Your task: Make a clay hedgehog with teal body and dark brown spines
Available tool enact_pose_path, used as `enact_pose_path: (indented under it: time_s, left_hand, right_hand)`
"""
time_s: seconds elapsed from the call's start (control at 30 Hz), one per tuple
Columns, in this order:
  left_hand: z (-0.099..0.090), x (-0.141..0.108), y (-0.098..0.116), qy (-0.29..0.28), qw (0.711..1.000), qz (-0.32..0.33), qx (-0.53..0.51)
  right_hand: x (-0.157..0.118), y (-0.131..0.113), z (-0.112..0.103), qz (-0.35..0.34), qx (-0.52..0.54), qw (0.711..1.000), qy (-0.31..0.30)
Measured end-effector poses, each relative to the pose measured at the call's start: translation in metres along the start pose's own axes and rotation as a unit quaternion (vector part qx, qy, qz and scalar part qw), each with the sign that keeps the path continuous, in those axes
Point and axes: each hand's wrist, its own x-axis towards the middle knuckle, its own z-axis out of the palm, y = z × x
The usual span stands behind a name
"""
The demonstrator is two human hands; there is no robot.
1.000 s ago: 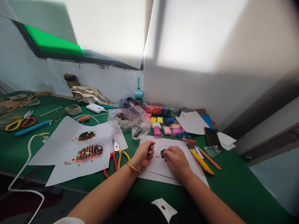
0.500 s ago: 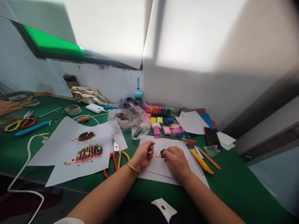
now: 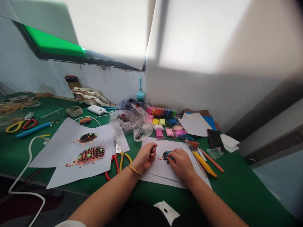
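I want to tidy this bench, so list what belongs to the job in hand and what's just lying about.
Seemingly in the job:
dark pieces in the left hand
blue-backed hedgehog partly under the right hand
white paper beneath the hedgehog

Apparently just lying about:
scissors nearest the left hand
tape roll
orange-rimmed bottle

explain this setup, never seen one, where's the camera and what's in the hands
No machine here, just a person, seen from a camera worn on their own head, looking forward and down. The bare left hand is curled closed on small dark pieces, mostly hidden. The bare right hand is at a small blue hedgehog figure on white paper sheets; I can't tell whether it holds anything. On the green tabletop are two pink, dark-spined hedgehog figures and scissors with red and yellow handles.
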Motion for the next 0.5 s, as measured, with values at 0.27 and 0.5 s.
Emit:
enact_pose_path:
  time_s: [0.27,0.5]
  left_hand:
    - [0.0023,-0.0011,0.0007,0.005,1.000,0.000,0.005]
    - [0.0007,0.0003,0.0002,-0.002,1.000,-0.001,0.002]
  right_hand:
    - [0.0028,-0.0065,0.0025,-0.011,-0.024,1.000,0.006]
    - [0.0035,-0.0064,0.0016,0.005,-0.019,1.000,-0.005]
